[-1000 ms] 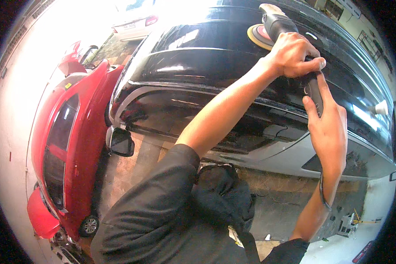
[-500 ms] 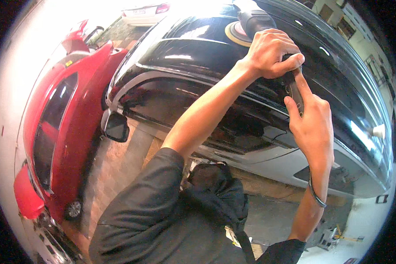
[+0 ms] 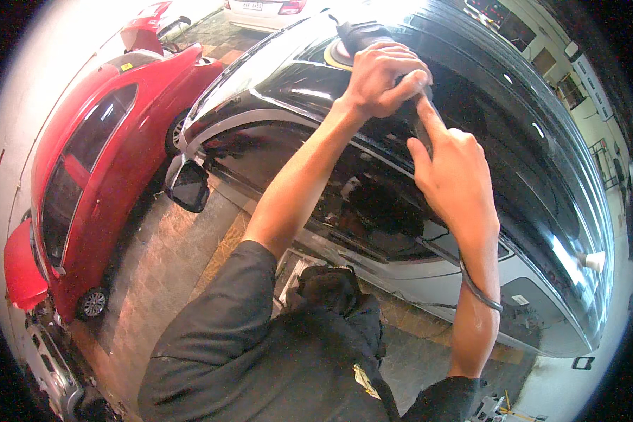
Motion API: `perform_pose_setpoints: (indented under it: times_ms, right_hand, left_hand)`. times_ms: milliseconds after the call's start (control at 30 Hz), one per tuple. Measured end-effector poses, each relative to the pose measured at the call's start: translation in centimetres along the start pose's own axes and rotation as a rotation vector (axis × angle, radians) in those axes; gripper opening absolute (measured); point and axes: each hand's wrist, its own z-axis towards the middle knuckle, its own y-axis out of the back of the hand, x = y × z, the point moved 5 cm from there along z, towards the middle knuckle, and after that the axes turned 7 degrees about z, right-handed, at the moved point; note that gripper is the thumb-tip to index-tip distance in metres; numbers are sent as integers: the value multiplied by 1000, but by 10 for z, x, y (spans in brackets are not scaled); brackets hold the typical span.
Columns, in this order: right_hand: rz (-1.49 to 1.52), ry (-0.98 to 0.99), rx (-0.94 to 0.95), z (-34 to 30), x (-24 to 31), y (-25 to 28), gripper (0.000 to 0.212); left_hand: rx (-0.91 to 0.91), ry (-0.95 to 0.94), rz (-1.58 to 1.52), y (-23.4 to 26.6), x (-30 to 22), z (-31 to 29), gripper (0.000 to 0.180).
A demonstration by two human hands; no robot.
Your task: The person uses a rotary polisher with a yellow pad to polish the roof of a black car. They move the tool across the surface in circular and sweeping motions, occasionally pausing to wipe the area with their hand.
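Note:
Both of my hands are on a black handheld car polisher (image 3: 364, 34), whose round pad with a yellow edge (image 3: 339, 56) rests on the glossy roof area of a black car (image 3: 485, 119). My left hand (image 3: 387, 81) wraps over the body just behind the head. Further back, my right hand (image 3: 461, 179) grips the rear handle, its index finger stretched along it and its thumb on the near side. Part of the handle is hidden beneath my fingers. A dark band or cord (image 3: 482, 295) loops at my right wrist.
The black car's side mirror (image 3: 188, 186) sticks out on the left. Beyond it stands a red car (image 3: 95, 151) with panels open, and a white car (image 3: 267, 14) is at the far end. A small white object (image 3: 593, 261) sits on the black car at right.
The polisher has slid left across the car's surface, both hands travelling with it and keeping their grip. The whole view has shifted slightly, showing more of the red and white cars.

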Motion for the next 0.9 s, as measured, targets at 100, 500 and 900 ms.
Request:
perform_pose_setpoints:
  times_ms: [100, 500, 900]
  right_hand:
    - [4, -20, 61, 13, 13, -4, 60]
    - [73, -145, 28, 1, -23, 17, 60]
    - [61, -295, -7, -37, -45, 42, 54]
  left_hand:
    - [-6, 38, 37, 14, 10, -4, 39]
    - [132, 13, 34, -32, 1, 23, 42]
    - [118, -56, -146, -79, -38, 36, 39]
